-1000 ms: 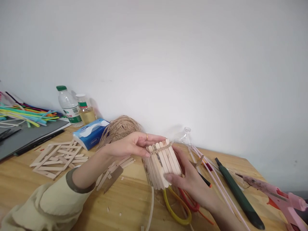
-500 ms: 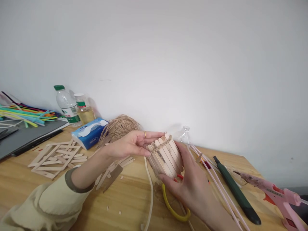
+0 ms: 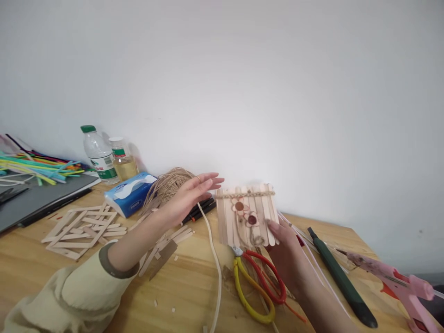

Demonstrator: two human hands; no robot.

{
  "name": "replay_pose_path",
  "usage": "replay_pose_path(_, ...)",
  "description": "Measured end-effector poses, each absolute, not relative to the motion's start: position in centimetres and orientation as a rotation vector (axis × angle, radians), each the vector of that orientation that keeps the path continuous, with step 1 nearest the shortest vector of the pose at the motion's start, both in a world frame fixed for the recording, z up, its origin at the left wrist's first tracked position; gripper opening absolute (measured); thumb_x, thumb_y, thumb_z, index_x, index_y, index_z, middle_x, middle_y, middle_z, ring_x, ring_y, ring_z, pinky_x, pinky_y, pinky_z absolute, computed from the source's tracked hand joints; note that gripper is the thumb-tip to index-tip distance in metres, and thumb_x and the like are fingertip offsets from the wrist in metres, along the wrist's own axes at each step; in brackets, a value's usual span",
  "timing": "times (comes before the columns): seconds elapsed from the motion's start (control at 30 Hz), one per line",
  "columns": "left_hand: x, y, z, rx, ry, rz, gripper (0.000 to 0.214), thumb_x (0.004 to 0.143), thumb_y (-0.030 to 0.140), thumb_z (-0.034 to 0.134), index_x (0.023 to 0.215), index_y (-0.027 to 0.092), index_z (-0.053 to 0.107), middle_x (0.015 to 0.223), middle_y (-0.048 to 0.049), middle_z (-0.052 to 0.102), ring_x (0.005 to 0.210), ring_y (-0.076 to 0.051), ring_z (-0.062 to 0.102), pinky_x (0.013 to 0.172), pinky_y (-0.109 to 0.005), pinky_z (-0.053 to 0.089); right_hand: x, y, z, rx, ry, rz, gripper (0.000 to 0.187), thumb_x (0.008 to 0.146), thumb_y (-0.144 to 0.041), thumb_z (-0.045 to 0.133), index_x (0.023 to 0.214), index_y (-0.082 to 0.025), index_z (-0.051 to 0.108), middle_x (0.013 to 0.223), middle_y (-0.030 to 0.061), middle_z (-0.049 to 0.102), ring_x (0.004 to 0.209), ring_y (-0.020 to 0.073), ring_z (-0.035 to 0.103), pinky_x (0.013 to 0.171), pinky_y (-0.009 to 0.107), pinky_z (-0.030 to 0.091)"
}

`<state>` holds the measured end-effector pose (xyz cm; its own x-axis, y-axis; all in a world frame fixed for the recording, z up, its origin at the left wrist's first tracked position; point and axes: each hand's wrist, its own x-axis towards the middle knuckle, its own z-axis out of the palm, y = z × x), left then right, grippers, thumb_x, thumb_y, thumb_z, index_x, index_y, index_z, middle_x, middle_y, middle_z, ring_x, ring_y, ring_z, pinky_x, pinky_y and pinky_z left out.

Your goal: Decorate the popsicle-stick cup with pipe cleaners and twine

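My right hand (image 3: 286, 247) holds a craft-stick holder (image 3: 247, 215) upright above the table, fingers behind it and thumb at its lower right edge. Its front shows a twine band along the top and small round flower decorations. My left hand (image 3: 189, 196) is open, fingers stretched out flat, just left of the holder and not touching it. A ring sits on one of its fingers. Behind that hand lies a ball of twine (image 3: 168, 185).
Red and yellow scissors (image 3: 258, 284) lie under the holder. A green cutter (image 3: 342, 280) and pink glue gun (image 3: 395, 280) lie at right. Loose craft sticks (image 3: 81, 224), a tissue pack (image 3: 130, 194), two bottles (image 3: 99, 155), coloured straws (image 3: 34, 164) and black pens (image 3: 201, 210) are at left.
The holder has turned so its decorated front faces me and stands upright. My left hand has let go of it and opened, moving left. My right hand now holds it alone.
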<state>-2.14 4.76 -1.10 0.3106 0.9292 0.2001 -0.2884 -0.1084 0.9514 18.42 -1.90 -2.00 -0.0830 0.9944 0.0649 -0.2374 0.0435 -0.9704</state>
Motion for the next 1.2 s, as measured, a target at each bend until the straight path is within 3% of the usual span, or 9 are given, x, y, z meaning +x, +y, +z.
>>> replay_pose_path(0.13,-0.9,3.7,-1.6,1.185,0.621,0.978,0.06,0.069,0.048,0.069,0.119,0.02,0.052,0.126,-0.0129,0.056,0.121,-0.031,0.046,0.096,-0.043,0.037,18.3,-2.0,-2.5,-0.876,-1.025,1.374,0.049,0.072,-0.043,0.062,0.116,-0.022,0.059,0.111,0.0087,0.066,0.107,0.0287,0.058,0.086,0.041,0.047)
replay_pose_path(0.3,0.8,1.9,-0.9,1.091,0.624,0.87,0.087,0.051,0.031,0.084,0.122,0.019,0.037,0.127,-0.016,0.054,0.115,-0.033,0.052,0.092,-0.043,0.042,18.2,-2.0,-3.1,-0.85,-1.009,1.378,0.048,0.073,-0.044,0.062,0.117,-0.024,0.057,0.11,0.0074,0.067,0.106,0.0277,0.059,0.088,0.041,0.046)
replay_pose_path(0.63,0.6,2.2,-1.2,1.17,0.632,0.908,0.071,0.058,0.02,0.08,0.117,0.018,0.039,0.118,-0.0136,0.059,0.108,-0.031,0.058,0.091,-0.044,0.045,18.5,-1.4,-3.2,-0.998,-1.444,1.216,0.057,0.084,-0.056,0.035,0.128,-0.022,0.045,0.124,0.0116,0.058,0.116,0.0272,0.052,0.088,0.043,0.047)
replay_pose_path(0.77,-0.3,3.9,-2.3,1.241,0.692,0.979,0.072,0.061,0.017,0.078,0.121,0.021,0.037,0.126,-0.0116,0.053,0.116,-0.028,0.051,0.097,-0.042,0.041,19.8,-1.1,-3.1,-1.288,-1.263,0.914,0.051,0.082,-0.053,0.047,0.124,-0.024,0.045,0.129,0.0093,0.052,0.121,0.0236,0.047,0.093,0.039,0.043)
replay_pose_path(0.87,-1.2,5.7,-3.6,1.265,0.797,1.013,0.078,0.059,0.016,0.079,0.123,0.021,0.034,0.13,-0.0121,0.049,0.122,-0.028,0.046,0.103,-0.042,0.036,21.1,-1.5,-3.0,-1.423,-1.33,0.724,0.03,0.083,-0.044,0.048,0.1,-0.021,0.056,0.091,0.0047,0.065,0.09,0.0202,0.062,0.079,0.032,0.048)
replay_pose_path(0.93,-1.7,6.8,-4.6,1.251,0.83,0.983,0.074,0.058,0.015,0.078,0.119,0.019,0.037,0.13,-0.0133,0.048,0.123,-0.029,0.044,0.104,-0.044,0.034,21.6,-2.3,-3.2,-1.536,-1.587,0.667,0.026,0.086,-0.04,0.043,0.091,-0.021,0.058,0.067,0.0004,0.062,0.067,0.0179,0.062,0.064,0.029,0.048)
replay_pose_path(0.97,-1.9,7.1,-5.1,1.241,0.823,0.942,0.073,0.058,0.015,0.078,0.119,0.019,0.037,0.131,-0.0142,0.047,0.123,-0.029,0.045,0.104,-0.046,0.035,21.6,-2.9,-3.5,-1.613,-1.755,0.611,0.025,0.086,-0.039,0.042,0.089,-0.021,0.06,0.065,0.0003,0.062,0.064,0.018,0.061,0.06,0.029,0.047)
replay_pose_path(1.07,-2.0,7.7,-6.4,1.216,0.794,0.873,0.075,0.058,0.012,0.078,0.12,0.02,0.036,0.133,-0.0154,0.044,0.122,-0.03,0.046,0.103,-0.048,0.036,21.0,-4.5,-5.0,-1.807,-2.227,0.285,0.021,0.081,-0.033,0.051,0.095,-0.021,0.063,0.085,0.0062,0.069,0.072,0.0231,0.065,0.058,0.031,0.047)
replay_pose_path(1.2,-1.8,7.9,-7.5,1.223,0.786,0.889,0.09,0.055,0.009,0.079,0.126,0.024,0.026,0.134,-0.0145,0.042,0.124,-0.027,0.044,0.105,-0.044,0.034,20.2,-5.5,-7.7,-1.888,-2.454,-0.077,0.036,0.073,-0.024,0.058,0.109,-0.016,0.06,0.095,0.0123,0.069,0.079,0.0284,0.067,0.06,0.033,0.05)
